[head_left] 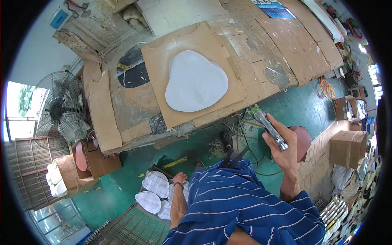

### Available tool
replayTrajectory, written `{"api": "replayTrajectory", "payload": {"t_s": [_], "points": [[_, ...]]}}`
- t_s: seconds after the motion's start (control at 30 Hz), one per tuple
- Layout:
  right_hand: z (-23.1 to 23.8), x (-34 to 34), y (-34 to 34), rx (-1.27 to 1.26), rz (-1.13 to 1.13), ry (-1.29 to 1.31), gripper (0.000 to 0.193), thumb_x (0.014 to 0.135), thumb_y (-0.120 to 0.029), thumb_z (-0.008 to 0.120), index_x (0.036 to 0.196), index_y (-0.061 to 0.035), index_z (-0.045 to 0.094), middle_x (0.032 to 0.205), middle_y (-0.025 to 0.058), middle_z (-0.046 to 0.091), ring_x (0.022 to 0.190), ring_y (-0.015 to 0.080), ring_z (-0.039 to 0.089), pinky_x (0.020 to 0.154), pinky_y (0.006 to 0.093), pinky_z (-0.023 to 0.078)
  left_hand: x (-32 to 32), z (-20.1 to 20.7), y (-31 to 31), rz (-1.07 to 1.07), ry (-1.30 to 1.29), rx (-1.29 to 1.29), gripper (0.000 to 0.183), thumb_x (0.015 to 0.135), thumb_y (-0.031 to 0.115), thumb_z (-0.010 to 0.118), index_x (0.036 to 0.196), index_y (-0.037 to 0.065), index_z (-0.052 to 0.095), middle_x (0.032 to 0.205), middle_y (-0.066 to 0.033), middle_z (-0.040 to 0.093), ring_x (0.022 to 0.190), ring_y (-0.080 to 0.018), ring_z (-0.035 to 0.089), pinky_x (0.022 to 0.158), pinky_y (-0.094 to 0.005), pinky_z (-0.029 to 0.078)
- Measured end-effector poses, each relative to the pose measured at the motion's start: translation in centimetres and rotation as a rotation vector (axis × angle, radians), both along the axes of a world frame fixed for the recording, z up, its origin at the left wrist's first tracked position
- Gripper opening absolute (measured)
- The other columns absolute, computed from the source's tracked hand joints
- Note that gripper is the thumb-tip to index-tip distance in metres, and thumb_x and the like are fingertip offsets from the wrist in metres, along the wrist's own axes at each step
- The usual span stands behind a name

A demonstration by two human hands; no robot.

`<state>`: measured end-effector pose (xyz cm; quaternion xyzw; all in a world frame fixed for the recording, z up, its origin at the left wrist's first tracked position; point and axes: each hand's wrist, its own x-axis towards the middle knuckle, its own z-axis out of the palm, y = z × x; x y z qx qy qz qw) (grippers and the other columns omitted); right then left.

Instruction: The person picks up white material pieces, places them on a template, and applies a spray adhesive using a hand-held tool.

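Observation:
My right hand (281, 145) is raised at the right of the table's front edge, with its fingers wrapped around a silver spray gun (269, 128) with a green tip. The tip points up and left. Down at the left, my left hand (179, 178) is held low beside several rounded white pads (156, 183) on a wire rack; its fingers look apart and nothing shows in them. A bracelet circles that wrist. On the table, a large white three-lobed pad (197, 81) lies flat on a cardboard sheet (171, 116), out of reach of both hands' present positions.
The worktable (253, 67) is covered in worn cardboard. A caged fan (59, 110) stands at its left, above open cardboard boxes (98, 159). Dark hoses (255, 157) hang below the front edge. A round reddish-brown seat (301, 143) and another box (347, 148) are on the right.

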<state>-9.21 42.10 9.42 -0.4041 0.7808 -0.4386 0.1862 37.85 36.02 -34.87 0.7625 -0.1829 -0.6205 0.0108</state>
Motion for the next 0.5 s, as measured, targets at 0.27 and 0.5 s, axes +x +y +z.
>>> {"api": "replayTrajectory", "payload": {"t_s": [0.27,0.5], "points": [[1.5,-0.4,1.9,0.083,0.048,0.008,0.056,0.081,0.006,0.071,0.135,-0.0001,0.059,0.108,0.0195,0.068,0.092,0.0279,0.069,0.081,0.0315,0.052,0.2,-0.9,-1.4,-0.004,0.013,-0.027,0.027,0.095,0.021,0.058,0.121,0.014,0.065,0.101,-0.0073,0.074,0.088,-0.0250,0.071,0.077,-0.0561,0.049],[1.1,0.7,1.0,0.001,0.110,-0.025,0.061,0.079,0.007,0.071,0.138,-0.0007,0.057,0.107,0.0188,0.067,0.089,0.0275,0.067,0.079,0.0308,0.051,-1.5,-0.6,-4.2,-0.121,0.019,-0.122,0.029,0.096,0.027,0.062,0.121,0.014,0.065,0.100,-0.0045,0.074,0.084,-0.0179,0.071,0.067,-0.0409,0.051]]}}
